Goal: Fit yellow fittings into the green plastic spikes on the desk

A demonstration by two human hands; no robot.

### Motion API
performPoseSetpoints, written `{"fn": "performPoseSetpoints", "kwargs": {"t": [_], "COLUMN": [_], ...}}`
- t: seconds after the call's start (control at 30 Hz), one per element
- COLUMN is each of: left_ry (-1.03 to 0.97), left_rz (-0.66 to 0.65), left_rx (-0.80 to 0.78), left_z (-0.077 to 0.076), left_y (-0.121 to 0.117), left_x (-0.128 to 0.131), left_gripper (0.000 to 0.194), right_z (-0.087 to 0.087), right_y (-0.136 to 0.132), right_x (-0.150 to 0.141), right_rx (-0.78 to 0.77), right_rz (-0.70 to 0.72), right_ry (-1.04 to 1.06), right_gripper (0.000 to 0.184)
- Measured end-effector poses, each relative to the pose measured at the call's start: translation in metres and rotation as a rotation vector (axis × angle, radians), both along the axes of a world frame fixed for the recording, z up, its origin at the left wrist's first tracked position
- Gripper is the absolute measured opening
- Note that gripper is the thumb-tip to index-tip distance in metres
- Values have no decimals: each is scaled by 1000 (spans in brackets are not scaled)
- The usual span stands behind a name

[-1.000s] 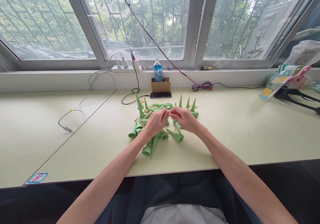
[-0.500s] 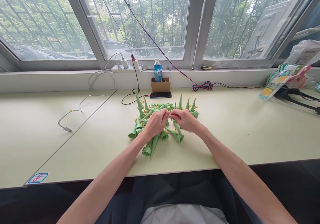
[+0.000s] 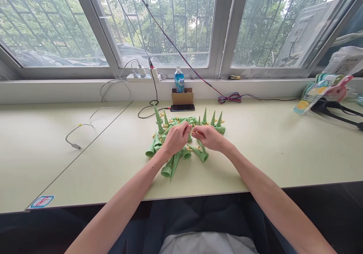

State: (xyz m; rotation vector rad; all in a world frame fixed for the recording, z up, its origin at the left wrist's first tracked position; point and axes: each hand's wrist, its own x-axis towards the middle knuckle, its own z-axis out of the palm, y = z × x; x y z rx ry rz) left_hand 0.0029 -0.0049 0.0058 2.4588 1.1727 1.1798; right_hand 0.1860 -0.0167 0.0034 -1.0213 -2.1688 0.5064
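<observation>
1. Seen from head height, two bare hands meet at the middle of a pale yellow-green table [image 3: 255, 152], among scattered green cone-shaped spikes [image 3: 202, 154] with small yellow fittings
2. The left hand [image 3: 177, 137] has its fingers curled in and its thumb side turned toward the other hand; whatever it may be gripping is hidden, so I cannot tell
3. The right hand [image 3: 211, 137] faces it just beside, thumb and fingertips pinched on a small yellow piece [image 3: 193, 132], mostly covered by the fingers
4. The spikes lie around and below both hands: several on their sides toward the person, some showing a threaded round mouth, others standing point up behind the right hand and at the far left of the pile
5. Beyond the pile, a dark phone [image 3: 182, 107] lies flat in front of a small cardboard box [image 3: 182, 98], and a blue-labelled bottle [image 3: 179, 81] rises behind the box
6. Along the back, a white power strip [image 3: 138, 78] sits on the ledge to the left, and a coil of red and blue wire [image 3: 230, 97] lies to the right, under large windows
</observation>
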Motion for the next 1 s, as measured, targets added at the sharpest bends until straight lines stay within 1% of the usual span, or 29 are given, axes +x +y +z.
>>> {"fn": "performPoseSetpoints", "kwargs": {"t": [0.1,0.27,0.43,0.53,0.67,0.8,1.0], "left_ry": [-68,-160,-159,-161,-151,-99,-60], "left_rz": [43,99,142,165,157,128,104], "left_rx": [7,25,46,50,3,-35,-85], "left_z": [3,9,9,8,7,4,0], "left_y": [-1,-3,-2,0,1,3,6], "left_x": [-1,-1,-2,-2,-2,-2,-3], "left_gripper": [33,32,33,33,31,30,23], "right_z": [-1,-1,-1,-1,-1,-4,-9], "right_y": [0,-3,-4,-4,-3,-3,-3], "right_x": [0,-2,-3,-3,-3,-6,-9], "right_rx": [-25,-57,-88,-80,-60,-22,12], "right_rz": [24,102,150,162,165,182,184], "right_ry": [-29,-57,-76,-88,-117,-118,-165], "right_gripper": [20,19,21,21,22,23,22]}}
